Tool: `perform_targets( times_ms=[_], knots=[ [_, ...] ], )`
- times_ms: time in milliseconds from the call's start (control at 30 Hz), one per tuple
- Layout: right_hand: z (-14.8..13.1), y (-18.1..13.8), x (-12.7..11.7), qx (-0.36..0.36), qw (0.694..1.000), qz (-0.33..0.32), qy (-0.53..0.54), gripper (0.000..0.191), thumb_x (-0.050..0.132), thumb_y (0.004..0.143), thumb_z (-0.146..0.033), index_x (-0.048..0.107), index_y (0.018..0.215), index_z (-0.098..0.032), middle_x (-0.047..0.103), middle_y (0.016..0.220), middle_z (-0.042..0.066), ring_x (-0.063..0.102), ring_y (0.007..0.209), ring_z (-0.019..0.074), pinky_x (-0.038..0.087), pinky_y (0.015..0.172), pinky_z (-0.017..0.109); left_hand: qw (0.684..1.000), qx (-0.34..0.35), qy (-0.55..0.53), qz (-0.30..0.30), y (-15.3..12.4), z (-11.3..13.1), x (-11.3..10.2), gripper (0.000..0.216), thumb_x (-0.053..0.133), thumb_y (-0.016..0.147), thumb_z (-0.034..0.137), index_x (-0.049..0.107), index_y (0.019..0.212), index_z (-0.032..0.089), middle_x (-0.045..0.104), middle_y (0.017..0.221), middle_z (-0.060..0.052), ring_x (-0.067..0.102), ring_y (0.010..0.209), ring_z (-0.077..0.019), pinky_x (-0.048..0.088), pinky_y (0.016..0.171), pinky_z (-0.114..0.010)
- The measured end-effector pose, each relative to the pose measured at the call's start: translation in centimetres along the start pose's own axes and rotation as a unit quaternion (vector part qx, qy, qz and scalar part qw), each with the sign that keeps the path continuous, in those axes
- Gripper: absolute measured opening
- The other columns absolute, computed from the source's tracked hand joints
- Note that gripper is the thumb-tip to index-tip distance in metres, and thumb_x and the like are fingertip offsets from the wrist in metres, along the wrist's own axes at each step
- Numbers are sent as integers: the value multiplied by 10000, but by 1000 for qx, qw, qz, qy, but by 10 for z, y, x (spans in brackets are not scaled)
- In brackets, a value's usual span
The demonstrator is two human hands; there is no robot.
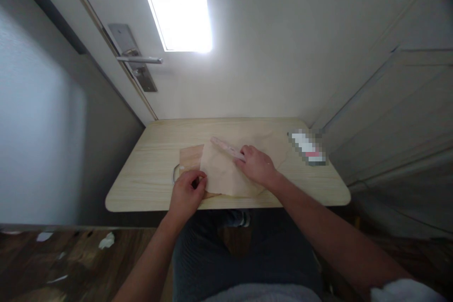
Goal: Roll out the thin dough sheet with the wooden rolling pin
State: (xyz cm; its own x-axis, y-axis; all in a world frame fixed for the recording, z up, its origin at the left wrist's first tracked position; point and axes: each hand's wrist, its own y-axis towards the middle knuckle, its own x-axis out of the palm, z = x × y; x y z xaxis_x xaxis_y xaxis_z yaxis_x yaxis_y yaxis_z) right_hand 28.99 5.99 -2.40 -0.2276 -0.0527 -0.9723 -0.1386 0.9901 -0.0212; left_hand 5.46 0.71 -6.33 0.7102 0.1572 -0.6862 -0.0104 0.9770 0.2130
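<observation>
A thin beige sheet (226, 174) lies over a wooden board (191, 155); whether it is dough or paper I cannot tell. Its far right part spreads past the board onto the table. My left hand (187, 191) is at the sheet's near left edge, thumb and forefinger pinched together on that edge. In my right hand (257, 165) is a long, pale, flat bar (226, 147), gripped at its near end. The bar slants away to the left across the sheet, its far tip near the sheet's back left corner. A metal ring handle (174, 173) shows at the board's left side.
The light wood table (141, 179) has rounded corners and stands against a white door (255, 56) with a lever handle (139, 60). A blurred-out flat object (307, 147) lies at the table's right. Paper scraps (106, 240) litter the floor at left.
</observation>
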Motion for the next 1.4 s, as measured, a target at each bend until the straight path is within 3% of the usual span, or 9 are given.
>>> perform_targets(
  times_ms=[133,267,400,567,700,833,1167,1400],
  knots=[
    [-6,3,4,-19,1000,1,18,301,496,925,-468,599,1032,-206,665,1073,121,625,982,255,450,789,324,997,36,37,53,36,13,-6,181,553,850,341,690,890,229,649,795,-28,589,767,-192,475,766,-333],
    [-5,10,7,-33,999,10,25,300,504,923,-471,602,1033,-209,659,1071,104,607,1015,255,439,826,327,984,136,89,71,98,34,6,222,527,883,284,666,1040,209,648,1003,-73,572,985,-218,437,915,-354],
    [10,20,3,-41,998,10,43,295,542,910,-477,622,1033,-220,658,1058,78,598,1010,234,431,857,315,976,148,161,-2,148,40,35,321,509,911,348,630,1160,186,617,1170,-121,532,1113,-267,420,952,-396],
    [27,28,3,-18,998,67,8,421,426,965,-534,631,1139,-210,630,1167,115,537,1127,266,402,950,370,947,205,222,-105,176,33,64,401,440,944,373,583,1263,177,583,1283,-135,498,1199,-277,387,1014,-424],
    [36,34,13,29,996,78,-38,522,356,993,-504,470,1412,-214,458,1466,136,387,1332,328,309,1067,506,924,247,257,-137,186,30,69,446,398,955,359,491,1381,262,522,1416,-71,451,1284,-265,344,1075,-447],
    [34,32,21,34,997,61,-43,590,295,1007,-508,343,1510,-204,324,1575,113,267,1426,354,210,1122,589,923,226,273,-151,186,26,71,492,358,971,396,417,1446,285,466,1488,-55,444,1315,-257,353,1084,-443],
    [8,-1,30,-1,996,90,-22,596,288,1014,-474,341,1507,-143,387,1540,137,325,1407,346,193,1137,600,920,278,253,-111,154,14,56,518,245,1009,446,436,1449,251,474,1497,-67,445,1342,-246,337,1116,-442],
    [-11,-25,35,-28,997,76,-6,646,383,986,-464,319,1506,-86,376,1537,181,306,1426,346,187,1148,577,923,271,248,-114,135,6,42,529,231,1013,432,395,1482,248,433,1534,-42,388,1393,-249,320,1132,-455]
  ],
)
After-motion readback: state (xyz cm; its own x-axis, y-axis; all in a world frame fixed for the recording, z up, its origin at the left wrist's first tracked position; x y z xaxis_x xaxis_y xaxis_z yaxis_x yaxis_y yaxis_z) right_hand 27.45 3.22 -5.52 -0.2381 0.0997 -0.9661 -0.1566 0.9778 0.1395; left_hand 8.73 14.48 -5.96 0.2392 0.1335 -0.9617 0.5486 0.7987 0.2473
